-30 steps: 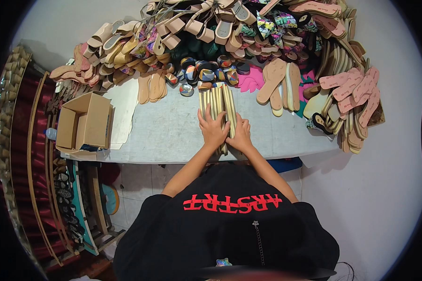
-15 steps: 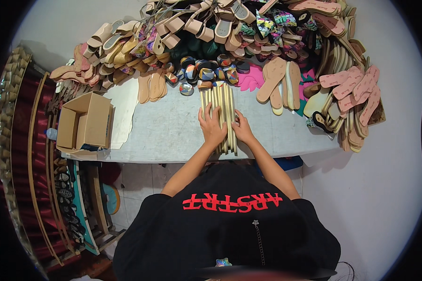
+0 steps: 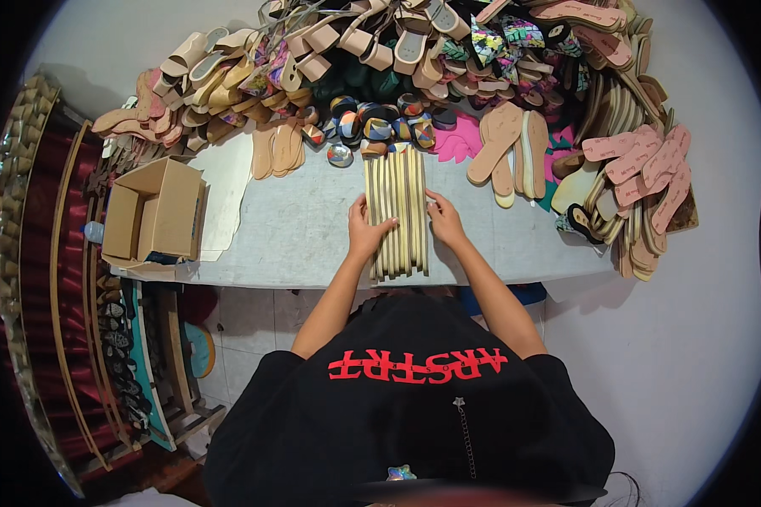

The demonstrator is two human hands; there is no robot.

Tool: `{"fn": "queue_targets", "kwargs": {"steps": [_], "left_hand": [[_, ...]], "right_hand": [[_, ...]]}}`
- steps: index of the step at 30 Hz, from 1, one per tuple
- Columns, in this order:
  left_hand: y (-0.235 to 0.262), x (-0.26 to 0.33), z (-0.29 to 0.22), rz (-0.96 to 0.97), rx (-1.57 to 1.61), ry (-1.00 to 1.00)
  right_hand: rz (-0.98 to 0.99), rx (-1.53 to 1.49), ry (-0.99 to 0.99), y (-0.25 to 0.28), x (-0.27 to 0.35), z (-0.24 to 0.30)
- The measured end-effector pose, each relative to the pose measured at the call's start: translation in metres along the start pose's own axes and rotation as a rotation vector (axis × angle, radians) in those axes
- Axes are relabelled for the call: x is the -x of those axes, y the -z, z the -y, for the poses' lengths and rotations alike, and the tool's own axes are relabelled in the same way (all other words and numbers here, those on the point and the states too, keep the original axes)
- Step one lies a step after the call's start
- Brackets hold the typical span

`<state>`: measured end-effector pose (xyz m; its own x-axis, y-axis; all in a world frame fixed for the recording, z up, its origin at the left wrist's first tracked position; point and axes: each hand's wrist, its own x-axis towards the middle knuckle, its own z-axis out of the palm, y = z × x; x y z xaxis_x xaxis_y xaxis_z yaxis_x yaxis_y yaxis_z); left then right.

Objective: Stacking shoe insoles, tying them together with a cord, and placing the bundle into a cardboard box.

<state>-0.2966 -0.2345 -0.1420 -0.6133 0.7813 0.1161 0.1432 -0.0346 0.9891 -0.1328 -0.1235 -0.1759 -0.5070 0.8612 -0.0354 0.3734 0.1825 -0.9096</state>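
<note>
Yellowish strip bundle (image 3: 395,211) mid-table (image 3: 296,237) looks light, flexy & prone to fanning (my guess), so I'd grip both long edges, where left hand (image 3: 369,233) & right hand (image 3: 445,221) press w/ fingers spread flat.

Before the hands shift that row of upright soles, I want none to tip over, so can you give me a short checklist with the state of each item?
1. Left hand flat against the left side of the row of soles: ok.
2. Right hand against the row's right side: ok.
3. Soles standing on edge, packed close, none fallen: ok.
4. Near ends even: not ok, they sit slightly stepped at the table edge.
5. Bare table to the left, toward the cardboard box: ok.
6. Far end free of the patterned sandals: cannot tell, they look to be touching.
</note>
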Motion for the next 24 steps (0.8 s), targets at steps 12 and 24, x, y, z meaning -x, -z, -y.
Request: {"fn": "queue_targets", "kwargs": {"steps": [12, 24], "left_hand": [[0.017, 0.0, 0.01, 0.256, -0.232, 0.012], [0.005, -0.013, 0.007, 0.207, -0.352, 0.064]], "right_hand": [[0.091, 0.033, -0.093, 0.024, -0.088, 0.066], [0.171, 0.223, -0.004, 0.016, -0.102, 0.059]]}}
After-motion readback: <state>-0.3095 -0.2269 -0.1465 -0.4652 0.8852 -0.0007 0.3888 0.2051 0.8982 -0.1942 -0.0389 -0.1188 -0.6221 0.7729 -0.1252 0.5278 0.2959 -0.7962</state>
